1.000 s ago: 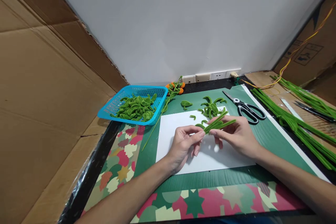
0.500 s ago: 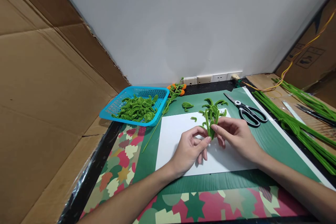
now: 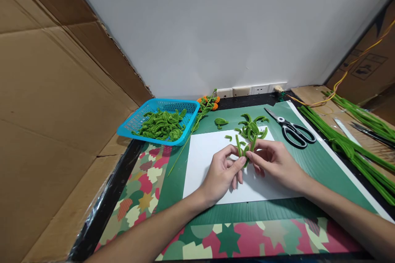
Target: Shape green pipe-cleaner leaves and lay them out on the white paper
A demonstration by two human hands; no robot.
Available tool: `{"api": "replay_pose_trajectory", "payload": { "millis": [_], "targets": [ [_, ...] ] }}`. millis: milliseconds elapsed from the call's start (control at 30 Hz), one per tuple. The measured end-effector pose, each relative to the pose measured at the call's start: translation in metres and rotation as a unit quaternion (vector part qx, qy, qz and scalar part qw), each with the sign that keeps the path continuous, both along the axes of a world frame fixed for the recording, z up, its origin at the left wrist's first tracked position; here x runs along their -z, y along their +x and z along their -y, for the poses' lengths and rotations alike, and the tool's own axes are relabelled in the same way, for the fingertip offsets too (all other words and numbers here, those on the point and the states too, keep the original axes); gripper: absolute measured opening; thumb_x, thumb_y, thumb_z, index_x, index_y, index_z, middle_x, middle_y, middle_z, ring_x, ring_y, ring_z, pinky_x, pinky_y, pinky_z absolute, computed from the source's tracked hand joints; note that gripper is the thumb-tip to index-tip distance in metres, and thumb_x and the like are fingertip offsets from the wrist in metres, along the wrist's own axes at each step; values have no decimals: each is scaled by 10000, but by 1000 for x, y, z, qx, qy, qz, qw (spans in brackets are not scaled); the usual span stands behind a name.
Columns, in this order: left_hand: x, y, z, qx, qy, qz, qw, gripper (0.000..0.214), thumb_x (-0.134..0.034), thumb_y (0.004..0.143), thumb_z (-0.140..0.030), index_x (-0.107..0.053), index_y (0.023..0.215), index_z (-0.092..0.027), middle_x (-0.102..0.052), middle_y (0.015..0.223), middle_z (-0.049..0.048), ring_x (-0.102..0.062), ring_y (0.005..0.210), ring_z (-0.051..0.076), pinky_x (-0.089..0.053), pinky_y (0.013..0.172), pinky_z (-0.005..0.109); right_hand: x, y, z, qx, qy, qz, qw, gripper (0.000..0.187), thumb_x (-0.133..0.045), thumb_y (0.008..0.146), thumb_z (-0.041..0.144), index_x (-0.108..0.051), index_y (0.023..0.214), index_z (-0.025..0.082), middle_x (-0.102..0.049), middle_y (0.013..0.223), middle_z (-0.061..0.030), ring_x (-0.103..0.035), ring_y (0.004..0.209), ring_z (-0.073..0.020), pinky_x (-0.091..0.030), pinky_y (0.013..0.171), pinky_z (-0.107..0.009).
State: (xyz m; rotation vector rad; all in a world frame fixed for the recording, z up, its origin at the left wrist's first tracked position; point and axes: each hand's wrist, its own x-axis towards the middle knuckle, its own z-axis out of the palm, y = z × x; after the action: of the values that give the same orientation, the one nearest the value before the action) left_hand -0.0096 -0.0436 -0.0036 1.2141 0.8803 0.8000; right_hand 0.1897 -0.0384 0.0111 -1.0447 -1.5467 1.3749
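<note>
Between my two hands is a bent green pipe cleaner (image 3: 238,145), its ends spread upward in a V. My left hand (image 3: 222,171) pinches it low on the left side with thumb and fingers. From the right, my right hand (image 3: 274,160) grips it with thumb and forefinger, the two thumbs nearly touching. Both hands are above a white sheet (image 3: 200,164). Just beyond them lies a pile of green pipe-cleaner leaves (image 3: 253,127), with a few short cut pieces (image 3: 228,137) beside it.
A blue basket (image 3: 188,131) of green leaves stands at the left, near an orange-flowered stem (image 3: 212,102). Black-handled scissors (image 3: 294,131) lie to the right. Bundles of green pipe cleaners (image 3: 342,148) run along the right side. Cardboard (image 3: 55,111) walls the left.
The pipe cleaner's two ends have spread wider apart, and both hands have shifted slightly left with it. The camera view has tilted a little.
</note>
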Motion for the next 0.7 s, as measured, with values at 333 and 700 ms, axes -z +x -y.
{"api": "replay_pose_trajectory", "payload": {
  "millis": [333, 700],
  "targets": [
    [0, 1, -3, 12, -10, 15, 1000, 360, -659, 995, -524, -549, 1073, -189, -632, 578, -43, -513, 352, 87, -391, 349, 153, -1, 0, -1, 8, -25, -9, 1000, 329, -752, 944, 496, -648, 889, 188, -600, 570, 50, -584, 456, -120, -473, 479, -241],
    [2, 3, -3, -8, 26, 7, 1000, 362, -720, 954, -483, -596, 1108, -180, -694, 1098, 72, -596, 431, 53, -368, 312, 160, 5, -4, -5, 92, -46, -124, 987, 446, -904, 775, 494, -700, 1031, 190, -751, 791, -47, -734, 558, -212, -632, 459, -319]
  ]
}}
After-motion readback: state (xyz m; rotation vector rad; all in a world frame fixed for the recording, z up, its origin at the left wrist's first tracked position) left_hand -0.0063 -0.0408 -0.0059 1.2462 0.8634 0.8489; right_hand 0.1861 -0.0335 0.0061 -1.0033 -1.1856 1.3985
